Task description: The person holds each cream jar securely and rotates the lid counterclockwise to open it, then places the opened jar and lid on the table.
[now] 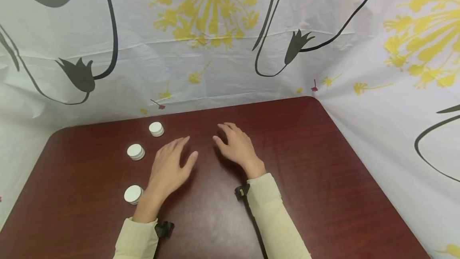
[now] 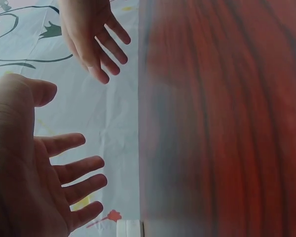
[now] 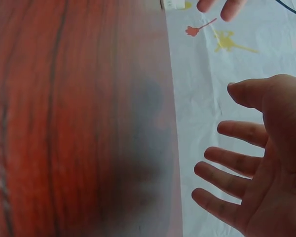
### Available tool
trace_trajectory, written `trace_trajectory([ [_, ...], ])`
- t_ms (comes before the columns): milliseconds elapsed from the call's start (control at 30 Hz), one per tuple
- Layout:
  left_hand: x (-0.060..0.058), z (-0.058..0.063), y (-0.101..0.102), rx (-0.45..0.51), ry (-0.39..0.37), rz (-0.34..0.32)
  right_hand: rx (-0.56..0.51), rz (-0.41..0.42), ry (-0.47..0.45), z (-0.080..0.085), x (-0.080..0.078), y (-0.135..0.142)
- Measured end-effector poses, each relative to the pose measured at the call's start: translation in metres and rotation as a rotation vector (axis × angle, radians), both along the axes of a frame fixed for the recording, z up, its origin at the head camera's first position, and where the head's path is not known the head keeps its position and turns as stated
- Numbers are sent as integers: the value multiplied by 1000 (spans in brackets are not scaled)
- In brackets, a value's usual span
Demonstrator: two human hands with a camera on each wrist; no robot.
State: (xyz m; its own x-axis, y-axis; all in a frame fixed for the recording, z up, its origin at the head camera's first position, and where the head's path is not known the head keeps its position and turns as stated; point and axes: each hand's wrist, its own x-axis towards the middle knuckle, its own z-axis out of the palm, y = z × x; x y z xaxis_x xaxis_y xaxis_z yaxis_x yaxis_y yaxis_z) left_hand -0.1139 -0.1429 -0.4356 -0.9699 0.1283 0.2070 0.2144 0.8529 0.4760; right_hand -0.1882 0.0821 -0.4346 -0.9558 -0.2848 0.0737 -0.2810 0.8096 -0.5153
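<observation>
My left hand (image 1: pixel 170 170) hovers over the table with its fingers spread and nothing in it. Left of it stand three small round white lidded jars: a far jar (image 1: pixel 156 129), a middle jar (image 1: pixel 135 152) and a near jar (image 1: pixel 133 194) beside the left wrist. The right hand (image 1: pixel 237 145) is held over the middle of the table, fingers relaxed, holding nothing. In the left wrist view the left hand (image 2: pixel 44 168) shows straight, parted fingers, and a white jar (image 2: pixel 129 228) peeks in at the bottom edge. The right wrist view shows the right hand (image 3: pixel 251 163) likewise with fingers apart.
The dark red wood-grain table (image 1: pixel 305 151) has rounded far corners. A white cloth (image 1: pixel 223 63) with yellow and grey flower prints hangs behind it and along its sides. A black wrist camera (image 1: pixel 164 229) sits on the left sleeve, another wrist camera (image 1: pixel 242 191) on the right.
</observation>
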Motion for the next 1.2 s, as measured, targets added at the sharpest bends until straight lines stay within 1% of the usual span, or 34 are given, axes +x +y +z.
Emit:
trace_trajectory([
  [233, 9, 2, -10, 24, -1, 7, -101, 40, 13, 1, 1, -1],
  [367, 16, 3, -16, 19, -5, 21, -168, 77, 20, 2, 2, -3],
  [533, 22, 3, -24, 18, -3, 32, -223, 132, 18, 4, 5, -7],
  [700, 29, -1, -35, 34, -18, 42, -220, 190, 15, 5, 8, -16],
  [833, 36, -4, -46, 53, -14, 46, -204, 221, 15, 4, 11, -23],
  [1067, 52, -9, -60, 73, 12, 47, -187, 215, 31, 8, 15, -25],
  [1200, 60, -12, -66, 75, 8, 52, -176, 218, 38, 13, 17, -25],
])
